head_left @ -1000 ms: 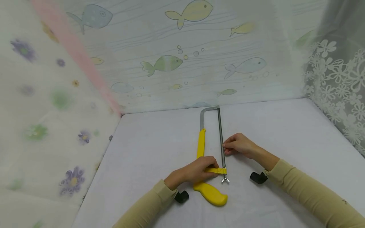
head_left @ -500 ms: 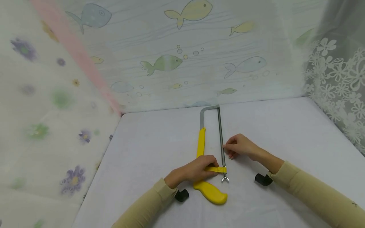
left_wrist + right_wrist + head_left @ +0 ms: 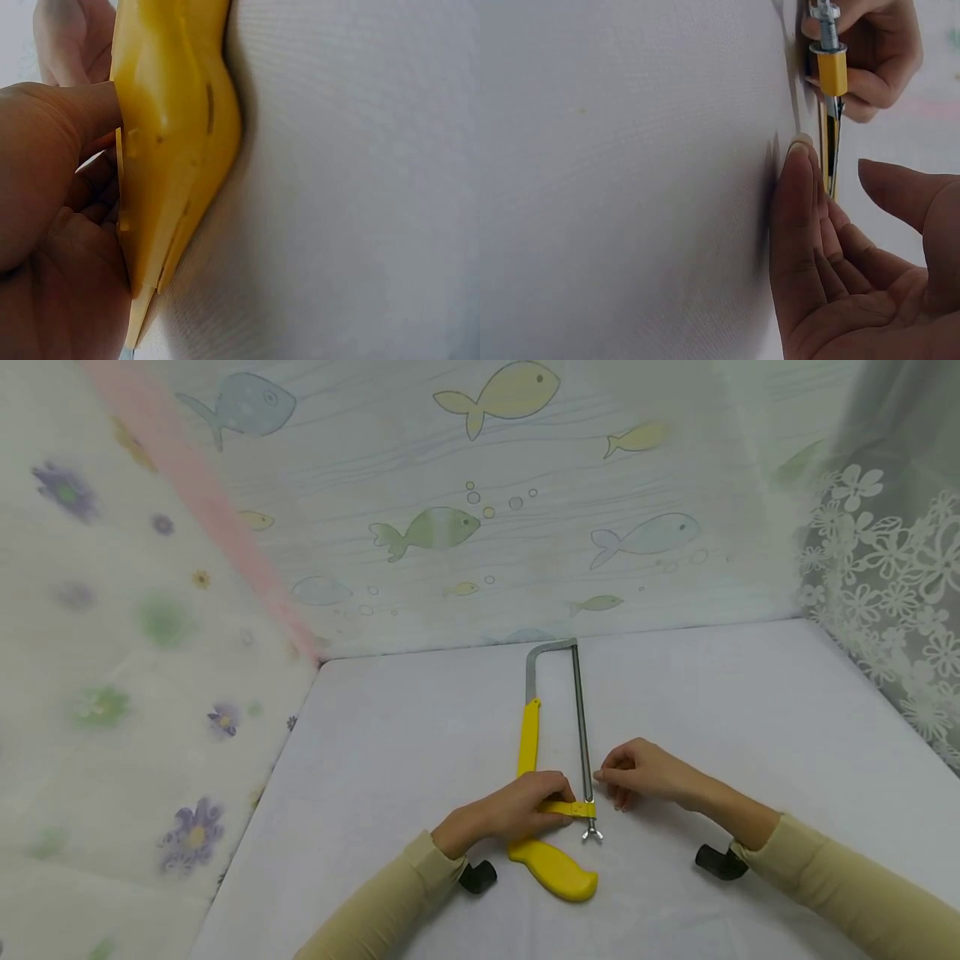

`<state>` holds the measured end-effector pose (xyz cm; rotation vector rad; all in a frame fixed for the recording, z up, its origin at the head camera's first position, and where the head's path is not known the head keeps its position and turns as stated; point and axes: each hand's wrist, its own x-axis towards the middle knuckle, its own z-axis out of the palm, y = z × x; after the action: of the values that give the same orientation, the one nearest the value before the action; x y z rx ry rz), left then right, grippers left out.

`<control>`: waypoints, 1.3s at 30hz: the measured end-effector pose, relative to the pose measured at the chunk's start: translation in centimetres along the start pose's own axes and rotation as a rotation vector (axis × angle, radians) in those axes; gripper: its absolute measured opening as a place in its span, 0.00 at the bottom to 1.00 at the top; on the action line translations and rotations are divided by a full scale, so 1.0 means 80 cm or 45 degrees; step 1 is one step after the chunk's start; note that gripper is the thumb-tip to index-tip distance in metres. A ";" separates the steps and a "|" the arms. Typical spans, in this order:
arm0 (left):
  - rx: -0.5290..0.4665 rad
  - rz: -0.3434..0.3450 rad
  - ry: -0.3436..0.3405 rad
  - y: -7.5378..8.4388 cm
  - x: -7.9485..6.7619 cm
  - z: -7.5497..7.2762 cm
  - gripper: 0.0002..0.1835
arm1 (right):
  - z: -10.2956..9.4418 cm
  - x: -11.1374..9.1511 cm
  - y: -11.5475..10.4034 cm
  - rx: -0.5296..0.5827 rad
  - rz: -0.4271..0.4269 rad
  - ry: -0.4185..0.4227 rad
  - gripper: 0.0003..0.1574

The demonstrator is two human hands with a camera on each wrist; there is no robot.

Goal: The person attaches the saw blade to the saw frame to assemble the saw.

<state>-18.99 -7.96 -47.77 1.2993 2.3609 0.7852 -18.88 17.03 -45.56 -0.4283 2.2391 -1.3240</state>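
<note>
A hacksaw [image 3: 528, 735] with a yellow and grey frame lies on the white cloth, its dark blade [image 3: 581, 718] along the right side. My left hand [image 3: 517, 807] grips the yellow frame just above the handle [image 3: 557, 870]. The left wrist view shows that hand's thumb against the yellow plastic [image 3: 169, 127]. To the right of the blade's near end is my right hand [image 3: 651, 772], fingers loosely bent and holding nothing. In the right wrist view its thumb stands apart from the fingers [image 3: 795, 225]. A metal wing nut [image 3: 592, 836] sits at the blade's near end.
White cloth covers the table [image 3: 405, 718]. A fish-printed curtain [image 3: 360, 485] hangs at its back edge, flowered cloth [image 3: 112, 760] at the left and lace [image 3: 892, 568] at the right. Black devices [image 3: 720, 862] are worn at both wrists.
My right hand has come away from the middle of the blade and moved toward me and slightly right. The left hand and hacksaw stay in place.
</note>
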 end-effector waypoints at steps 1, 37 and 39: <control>-0.001 -0.001 0.000 0.000 0.000 0.000 0.08 | 0.001 -0.001 0.000 -0.001 -0.004 -0.006 0.16; 0.005 0.016 0.005 -0.001 -0.002 0.000 0.08 | 0.024 -0.015 0.007 -0.034 -0.229 -0.464 0.06; 0.005 0.016 0.005 -0.001 -0.002 0.000 0.08 | 0.025 -0.017 0.006 -0.004 -0.206 -0.497 0.08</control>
<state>-18.92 -8.13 -47.81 1.3165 2.3605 0.7878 -16.65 16.50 -46.44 -0.8084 1.9131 -1.1931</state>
